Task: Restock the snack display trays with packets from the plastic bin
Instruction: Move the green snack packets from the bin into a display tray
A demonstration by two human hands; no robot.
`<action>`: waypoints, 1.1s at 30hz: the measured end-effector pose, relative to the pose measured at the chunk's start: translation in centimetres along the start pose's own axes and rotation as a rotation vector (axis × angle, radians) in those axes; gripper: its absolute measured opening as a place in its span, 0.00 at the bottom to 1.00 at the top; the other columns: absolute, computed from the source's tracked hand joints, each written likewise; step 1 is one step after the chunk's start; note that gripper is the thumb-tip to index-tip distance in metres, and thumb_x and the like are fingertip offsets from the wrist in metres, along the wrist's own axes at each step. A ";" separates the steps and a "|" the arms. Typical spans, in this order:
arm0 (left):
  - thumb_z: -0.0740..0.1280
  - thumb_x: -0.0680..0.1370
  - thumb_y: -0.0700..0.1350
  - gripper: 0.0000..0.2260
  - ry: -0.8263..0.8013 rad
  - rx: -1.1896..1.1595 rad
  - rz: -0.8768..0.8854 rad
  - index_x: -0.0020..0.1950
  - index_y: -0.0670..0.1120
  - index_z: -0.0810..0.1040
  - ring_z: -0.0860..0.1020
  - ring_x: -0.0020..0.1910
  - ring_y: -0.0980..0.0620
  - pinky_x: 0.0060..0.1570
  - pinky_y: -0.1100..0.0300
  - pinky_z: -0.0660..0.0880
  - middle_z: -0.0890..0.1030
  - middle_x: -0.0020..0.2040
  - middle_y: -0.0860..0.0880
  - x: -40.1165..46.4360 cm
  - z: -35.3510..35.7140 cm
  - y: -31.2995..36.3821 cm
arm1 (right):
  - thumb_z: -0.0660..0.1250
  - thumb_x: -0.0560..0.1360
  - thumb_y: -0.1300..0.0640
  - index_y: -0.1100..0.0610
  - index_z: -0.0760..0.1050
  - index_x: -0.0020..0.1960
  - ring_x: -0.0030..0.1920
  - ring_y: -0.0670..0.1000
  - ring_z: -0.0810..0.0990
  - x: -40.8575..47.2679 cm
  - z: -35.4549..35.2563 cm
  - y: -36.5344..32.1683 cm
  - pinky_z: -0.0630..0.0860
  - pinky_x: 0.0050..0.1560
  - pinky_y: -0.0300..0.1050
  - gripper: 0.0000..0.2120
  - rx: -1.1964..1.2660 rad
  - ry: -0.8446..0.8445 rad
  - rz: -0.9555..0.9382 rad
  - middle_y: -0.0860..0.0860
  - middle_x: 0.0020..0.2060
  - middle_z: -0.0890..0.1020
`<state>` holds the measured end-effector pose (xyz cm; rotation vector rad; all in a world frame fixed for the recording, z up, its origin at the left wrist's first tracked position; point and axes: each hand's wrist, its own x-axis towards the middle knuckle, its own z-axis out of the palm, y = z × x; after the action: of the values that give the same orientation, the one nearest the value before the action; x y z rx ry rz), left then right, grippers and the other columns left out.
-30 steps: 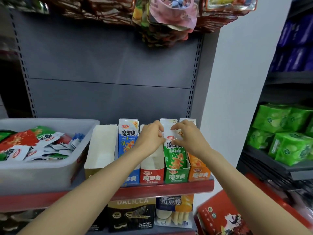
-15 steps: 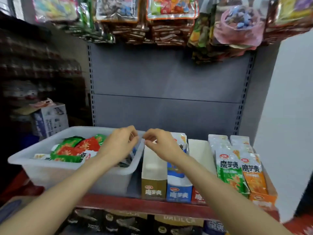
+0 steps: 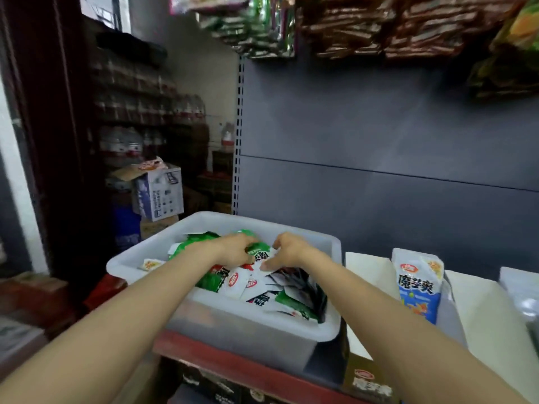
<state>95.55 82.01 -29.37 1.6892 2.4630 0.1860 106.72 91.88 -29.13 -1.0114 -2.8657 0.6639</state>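
both your hands are down in the plastic bin [image 3: 145, 252] among the packets [image 3: 262, 290].

your left hand [image 3: 236, 249] has its fingers curled round a green packet [image 3: 258, 247] at the top of the pile; your right hand [image 3: 287, 250] is just at its 3 o'clock, fingers bent with the tips on a white packet [image 3: 269, 265], can't tell if it's actually gripping. bin sits on the red-edged shelf [image 3: 233, 363]. display trays [image 3: 370, 301] stand at the bin's 3 o'clock, touching its side. a blue packet [image 3: 418, 284] stands upright in the next tray over. hanging snack bags [image 3: 350, 24] at 12 o'clock, cardboard box [image 3: 159, 192] at 10 o'clock.
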 end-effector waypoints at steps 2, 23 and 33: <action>0.60 0.81 0.48 0.25 0.007 0.015 0.011 0.76 0.48 0.58 0.63 0.72 0.47 0.68 0.58 0.60 0.61 0.76 0.47 0.6 0.2 -0.4 | 0.76 0.68 0.54 0.64 0.72 0.57 0.50 0.54 0.78 1.1 0.0 0.2 0.76 0.57 0.50 0.24 0.113 0.021 0.046 0.57 0.49 0.78; 0.71 0.74 0.46 0.05 0.627 -0.300 0.240 0.47 0.46 0.79 0.76 0.44 0.48 0.43 0.57 0.68 0.77 0.43 0.49 -1.3 -1.8 5.5 | 0.70 0.74 0.61 0.59 0.78 0.45 0.38 0.51 0.82 -7.6 -6.1 5.5 0.78 0.38 0.46 0.02 0.843 0.701 -0.347 0.56 0.39 0.84; 0.74 0.71 0.44 0.07 0.586 -0.546 0.391 0.42 0.47 0.77 0.74 0.33 0.54 0.33 0.65 0.66 0.77 0.31 0.54 -5.5 -0.2 19.2 | 0.65 0.76 0.66 0.60 0.73 0.55 0.36 0.49 0.82 -17.6 -6.4 12.8 0.77 0.32 0.40 0.09 1.234 0.751 -0.269 0.54 0.38 0.83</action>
<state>114.99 83.74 -25.34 2.0025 2.0452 1.4272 129.26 92.61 -26.60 -0.4588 -1.4235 1.3425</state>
